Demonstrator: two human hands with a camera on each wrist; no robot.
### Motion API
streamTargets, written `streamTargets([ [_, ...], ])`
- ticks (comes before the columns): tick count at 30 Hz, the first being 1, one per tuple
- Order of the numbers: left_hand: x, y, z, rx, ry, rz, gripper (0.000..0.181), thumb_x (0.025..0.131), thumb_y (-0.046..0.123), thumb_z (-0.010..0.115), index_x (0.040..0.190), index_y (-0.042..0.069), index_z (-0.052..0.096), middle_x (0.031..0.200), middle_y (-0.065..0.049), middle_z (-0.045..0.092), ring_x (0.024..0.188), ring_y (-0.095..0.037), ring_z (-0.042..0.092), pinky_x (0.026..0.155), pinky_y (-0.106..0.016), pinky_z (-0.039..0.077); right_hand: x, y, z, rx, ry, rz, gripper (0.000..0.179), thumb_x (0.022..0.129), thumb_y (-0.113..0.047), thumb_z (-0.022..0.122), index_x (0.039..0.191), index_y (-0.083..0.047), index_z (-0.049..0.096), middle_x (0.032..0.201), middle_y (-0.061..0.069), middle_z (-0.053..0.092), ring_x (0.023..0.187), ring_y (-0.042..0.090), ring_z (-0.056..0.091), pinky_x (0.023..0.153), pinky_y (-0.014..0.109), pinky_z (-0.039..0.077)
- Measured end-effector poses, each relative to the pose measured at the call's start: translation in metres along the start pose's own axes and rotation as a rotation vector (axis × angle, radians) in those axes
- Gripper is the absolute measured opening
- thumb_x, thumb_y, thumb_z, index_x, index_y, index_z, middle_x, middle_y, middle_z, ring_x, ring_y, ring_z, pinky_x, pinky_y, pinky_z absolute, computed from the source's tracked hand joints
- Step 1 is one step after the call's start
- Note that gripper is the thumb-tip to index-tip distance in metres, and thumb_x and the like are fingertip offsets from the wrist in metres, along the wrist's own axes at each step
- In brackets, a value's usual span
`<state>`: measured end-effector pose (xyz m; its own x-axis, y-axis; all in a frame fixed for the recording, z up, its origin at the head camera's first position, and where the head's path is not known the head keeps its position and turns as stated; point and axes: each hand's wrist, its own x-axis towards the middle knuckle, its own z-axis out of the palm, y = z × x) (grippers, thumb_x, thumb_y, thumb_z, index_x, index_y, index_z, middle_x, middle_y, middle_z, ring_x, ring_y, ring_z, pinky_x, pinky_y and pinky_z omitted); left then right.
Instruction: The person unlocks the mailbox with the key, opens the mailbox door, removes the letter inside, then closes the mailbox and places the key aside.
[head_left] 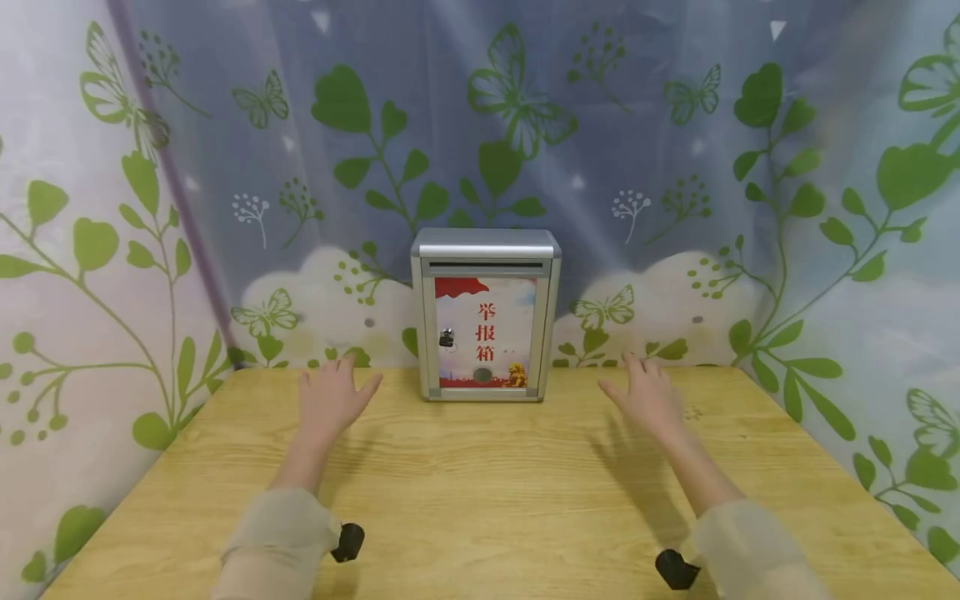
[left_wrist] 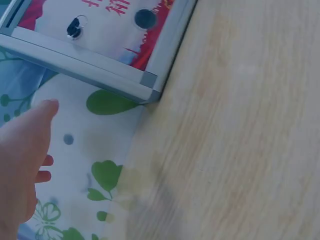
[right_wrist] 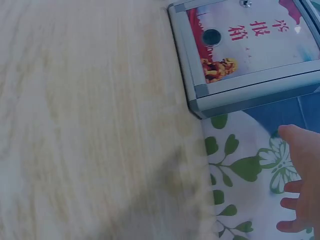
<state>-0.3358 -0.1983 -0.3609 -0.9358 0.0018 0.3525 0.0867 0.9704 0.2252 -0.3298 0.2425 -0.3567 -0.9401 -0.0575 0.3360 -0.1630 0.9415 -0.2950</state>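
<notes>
A silver metal report box (head_left: 486, 317) stands upright at the back of the wooden table, with a slot along its top and red characters on its front panel. In its lock on the panel's left side sits a key (head_left: 447, 337), with a ring visible in the left wrist view. My left hand (head_left: 335, 398) hovers to the left of the box, fingers spread and holding nothing. On the other side, my right hand (head_left: 649, 400) is likewise held in the air with spread fingers, apart from the box. Both thumbs point inward toward it.
The wooden table (head_left: 480, 500) runs back to a patterned curtain (head_left: 600, 167) with green leaves and butterflies, which also hangs along both sides. A small black device is on each sleeve near the wrist.
</notes>
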Motion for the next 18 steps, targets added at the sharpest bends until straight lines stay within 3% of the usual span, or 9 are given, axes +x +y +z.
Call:
streamTargets([
  [3,0.007,0.002,-0.009,-0.09,0.053,-0.036,0.066,0.092,0.048,0.046,0.131,-0.006,0.044,0.121,-0.028,0.053,0.108,-0.045,0.05,0.092,-0.058,0.034,0.008,-0.003,-0.005,0.092,0.045,-0.008,0.071,0.092,-0.044,0.051,0.138,0.006,0.032,0.127,0.033,0.044,0.113,0.049,0.043,0.086,0.06,0.04],
  [7,0.016,0.008,-0.025,-0.293,0.083,-0.087,0.068,0.09,0.05,0.049,0.129,-0.006,0.045,0.119,-0.026,0.055,0.105,-0.042,0.053,0.085,-0.052,0.043,0.019,-0.009,-0.015,0.312,0.034,0.022,0.076,0.093,-0.049,0.047,0.141,0.006,0.026,0.133,0.031,0.039,0.119,0.047,0.04,0.093,0.059,0.035],
  [10,0.023,0.012,-0.036,-0.43,0.063,-0.115,0.074,0.089,0.055,0.048,0.132,-0.005,0.04,0.122,-0.026,0.051,0.109,-0.04,0.05,0.089,-0.051,0.041,0.027,-0.016,-0.024,0.468,0.003,0.051,0.08,0.092,-0.051,0.047,0.144,0.003,0.02,0.138,0.03,0.034,0.125,0.045,0.035,0.098,0.057,0.031],
  [13,0.03,0.017,-0.044,-0.511,0.031,-0.13,0.08,0.088,0.059,0.046,0.137,-0.003,0.035,0.128,-0.025,0.047,0.113,-0.04,0.047,0.092,-0.051,0.039,0.035,-0.024,-0.032,0.57,-0.024,0.064,0.081,0.092,-0.05,0.048,0.146,0.001,0.017,0.14,0.028,0.032,0.127,0.044,0.032,0.099,0.056,0.031],
  [18,0.041,0.028,-0.05,-0.63,-0.016,-0.117,0.082,0.089,0.055,0.049,0.143,-0.002,0.025,0.137,-0.026,0.037,0.123,-0.041,0.038,0.098,-0.052,0.033,0.046,-0.035,-0.041,0.63,-0.027,0.073,0.079,0.092,-0.049,0.048,0.146,0.0,0.017,0.142,0.024,0.032,0.129,0.039,0.032,0.101,0.051,0.031],
])
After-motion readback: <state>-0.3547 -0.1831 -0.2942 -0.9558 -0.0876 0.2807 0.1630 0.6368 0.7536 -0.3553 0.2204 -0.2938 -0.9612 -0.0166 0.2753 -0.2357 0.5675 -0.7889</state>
